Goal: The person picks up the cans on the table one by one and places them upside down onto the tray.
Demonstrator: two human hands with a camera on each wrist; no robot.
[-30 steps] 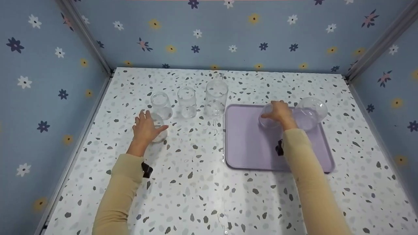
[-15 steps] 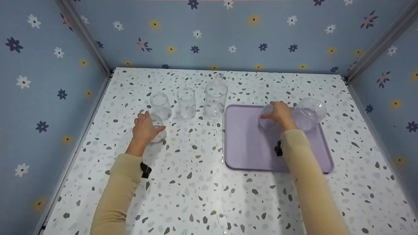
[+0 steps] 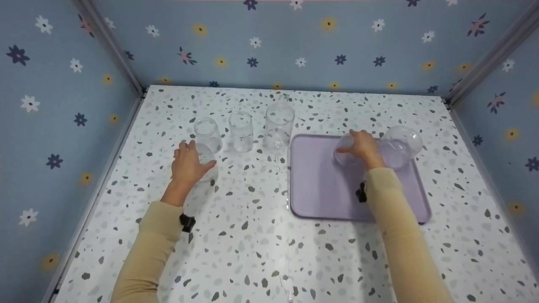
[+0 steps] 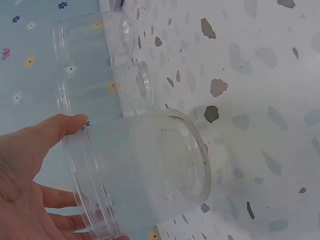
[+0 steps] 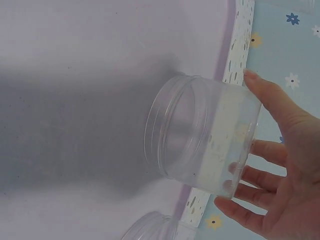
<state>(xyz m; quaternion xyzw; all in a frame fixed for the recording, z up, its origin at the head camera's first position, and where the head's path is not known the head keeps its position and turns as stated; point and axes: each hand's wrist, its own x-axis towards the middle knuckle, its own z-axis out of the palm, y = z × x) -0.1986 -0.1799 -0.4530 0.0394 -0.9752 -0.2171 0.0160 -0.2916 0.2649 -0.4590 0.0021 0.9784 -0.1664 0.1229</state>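
Note:
My left hand (image 3: 185,166) grips a clear jar (image 4: 135,170) by its mouth end at the left of the table. The thumb lies on one side of the ridged rim and the fingers on the other; the base is close over the speckled tabletop. On the right, my right hand (image 3: 362,147) holds another clear jar (image 5: 210,135) by its base end, with its threaded mouth down at the purple tray (image 3: 320,189). To the right of that hand, a third clear jar (image 3: 402,141) stands on the tray, partly beyond its far right corner in the head view.
Behind the left hand, a short clear jar (image 3: 207,134), a slimmer clear jar (image 3: 241,132) and a larger clear jar (image 3: 279,126) stand in a row. Flowered blue panels (image 3: 294,46) enclose the table's back and sides. The larger jar stands close to the tray's left edge.
The left-hand jar has risen slightly with the hand. My right hand and its jar keep their place on the tray.

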